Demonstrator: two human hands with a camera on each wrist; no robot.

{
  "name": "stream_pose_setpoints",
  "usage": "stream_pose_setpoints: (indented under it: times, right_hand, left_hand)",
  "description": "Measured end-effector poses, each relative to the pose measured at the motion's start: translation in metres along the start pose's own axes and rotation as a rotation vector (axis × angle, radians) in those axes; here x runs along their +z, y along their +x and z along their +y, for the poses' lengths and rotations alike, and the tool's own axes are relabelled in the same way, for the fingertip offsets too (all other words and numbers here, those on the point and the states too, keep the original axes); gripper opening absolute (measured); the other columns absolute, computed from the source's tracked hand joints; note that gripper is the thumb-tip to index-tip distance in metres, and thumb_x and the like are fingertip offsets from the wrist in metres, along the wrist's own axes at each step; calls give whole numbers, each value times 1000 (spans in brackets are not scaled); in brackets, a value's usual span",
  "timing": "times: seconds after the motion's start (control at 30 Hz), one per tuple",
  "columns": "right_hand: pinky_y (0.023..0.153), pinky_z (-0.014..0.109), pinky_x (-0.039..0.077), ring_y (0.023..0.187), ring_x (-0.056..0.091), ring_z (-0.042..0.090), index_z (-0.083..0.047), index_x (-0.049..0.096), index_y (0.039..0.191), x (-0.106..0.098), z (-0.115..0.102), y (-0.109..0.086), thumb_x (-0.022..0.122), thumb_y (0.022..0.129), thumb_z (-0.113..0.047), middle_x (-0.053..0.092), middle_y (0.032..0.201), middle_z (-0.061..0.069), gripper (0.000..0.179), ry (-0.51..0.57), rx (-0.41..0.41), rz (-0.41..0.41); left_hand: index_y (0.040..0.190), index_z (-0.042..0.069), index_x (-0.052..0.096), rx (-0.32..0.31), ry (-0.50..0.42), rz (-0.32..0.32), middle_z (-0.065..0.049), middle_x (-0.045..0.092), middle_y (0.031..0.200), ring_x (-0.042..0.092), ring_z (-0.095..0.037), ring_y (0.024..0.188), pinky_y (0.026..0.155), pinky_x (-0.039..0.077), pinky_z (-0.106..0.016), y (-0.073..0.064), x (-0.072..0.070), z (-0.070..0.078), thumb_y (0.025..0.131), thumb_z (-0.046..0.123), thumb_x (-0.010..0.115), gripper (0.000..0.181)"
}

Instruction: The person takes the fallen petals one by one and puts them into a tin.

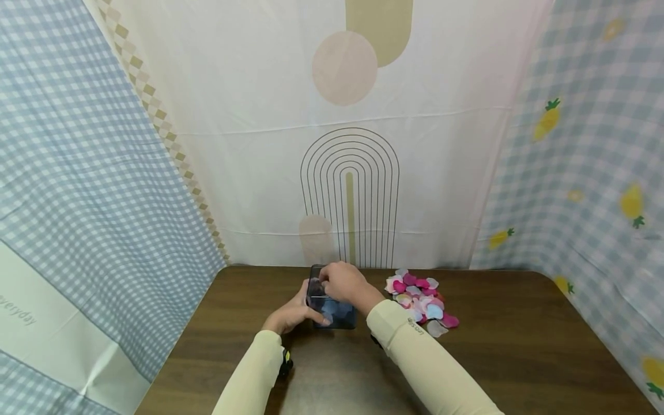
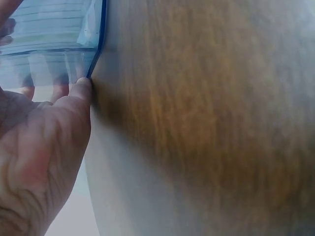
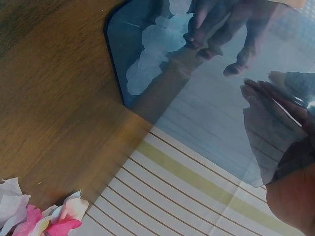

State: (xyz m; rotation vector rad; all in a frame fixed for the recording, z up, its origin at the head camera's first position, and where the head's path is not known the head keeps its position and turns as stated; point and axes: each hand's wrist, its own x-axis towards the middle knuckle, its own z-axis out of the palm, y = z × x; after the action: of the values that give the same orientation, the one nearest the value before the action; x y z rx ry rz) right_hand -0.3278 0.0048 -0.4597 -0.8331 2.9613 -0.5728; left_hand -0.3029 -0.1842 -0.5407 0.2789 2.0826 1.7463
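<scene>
Near table: the brown wood-grain table (image 1: 337,380) is bare between the forearms and runs out of the head view's bottom edge.
Sleeves: two pale yellow sleeves (image 1: 430,363) flank that bare strip; the right one reaches in just beside the petals.
Side room: bare wood left of the hands to the slanting left edge, and a wider stretch right of the petals.
Left hand (image 1: 293,316): grips the container near its lower left, thumb in front, fingers showing through from behind.
Container (image 1: 339,314): between the hands, near the table's far edge; see-through, blue-tinted, dark-rimmed, with pale petal shapes showing through.
Right hand (image 1: 346,282): bent over the container's upper part; cannot tell whether it pinches anything.
Petals (image 1: 420,302): loose pink, white and pale blue heap, right of the container.
Far edge: a patterned white cloth (image 1: 259,190) stands right behind; checked cloths (image 1: 524,190) close both sides.
</scene>
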Motion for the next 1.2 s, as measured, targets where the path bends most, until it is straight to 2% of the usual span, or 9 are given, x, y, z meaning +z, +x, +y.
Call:
stream_pose_setpoints:
  times: [0.33, 0.6, 0.83, 0.93, 1.03, 1.1, 1.2]
  right_hand:
    - [95, 43, 61, 104, 74, 21, -17, 81, 115, -1, 0, -1, 64, 104, -23, 81, 114, 2, 21, -7, -14, 9]
    - [93, 41, 61, 100, 74, 19, -17, 81, 113, -1, 0, -1, 64, 105, -23, 82, 112, 1, 20, -13, -25, 12]
    - [97, 43, 60, 106, 75, 22, -16, 81, 115, -1, 1, -4, 64, 105, -23, 81, 115, 2, 20, 3, -37, 12]
    - [95, 43, 61, 104, 75, 21, -16, 80, 114, -1, 5, -5, 64, 105, -23, 81, 113, 2, 20, 22, -54, 44]
    - [91, 42, 61, 98, 74, 20, -13, 80, 112, -2, 11, -5, 63, 106, -21, 81, 108, 3, 20, 86, -86, 104]
    - [89, 42, 61, 97, 74, 20, -10, 80, 112, -4, 15, -7, 63, 106, -20, 81, 108, 4, 21, 137, -107, 161]
    - [91, 43, 62, 100, 75, 21, -8, 80, 113, -8, 26, -15, 64, 106, -18, 80, 109, 6, 21, 191, -141, 275]
  left_hand:
    - [157, 22, 22, 0, -6, 6, -16, 52, 154, 58, -31, 135, 110, 49, -34, 0, 0, 0, 72, 1, 93, 113]
    - [156, 20, 23, 12, -8, 3, -18, 52, 154, 59, -31, 134, 111, 49, -36, 0, 0, -1, 73, 0, 91, 110]
    - [157, 20, 22, 9, 0, -3, -18, 52, 154, 58, -30, 134, 110, 48, -35, -1, 2, -1, 73, 1, 91, 110]
    - [157, 21, 22, 7, -4, -9, -17, 52, 153, 60, -28, 131, 108, 50, -33, 0, 3, 1, 74, 1, 91, 110]
    - [158, 20, 20, 5, -3, -10, -18, 51, 153, 60, -27, 128, 105, 51, -33, 2, 2, 2, 74, 3, 92, 112]
    - [160, 19, 18, 1, 0, -5, -18, 50, 154, 61, -27, 127, 106, 51, -34, 3, 1, 2, 75, 4, 92, 114]
    - [162, 19, 16, -10, 14, 14, -18, 47, 154, 59, -27, 127, 113, 46, -40, 1, 1, 1, 75, 5, 92, 116]
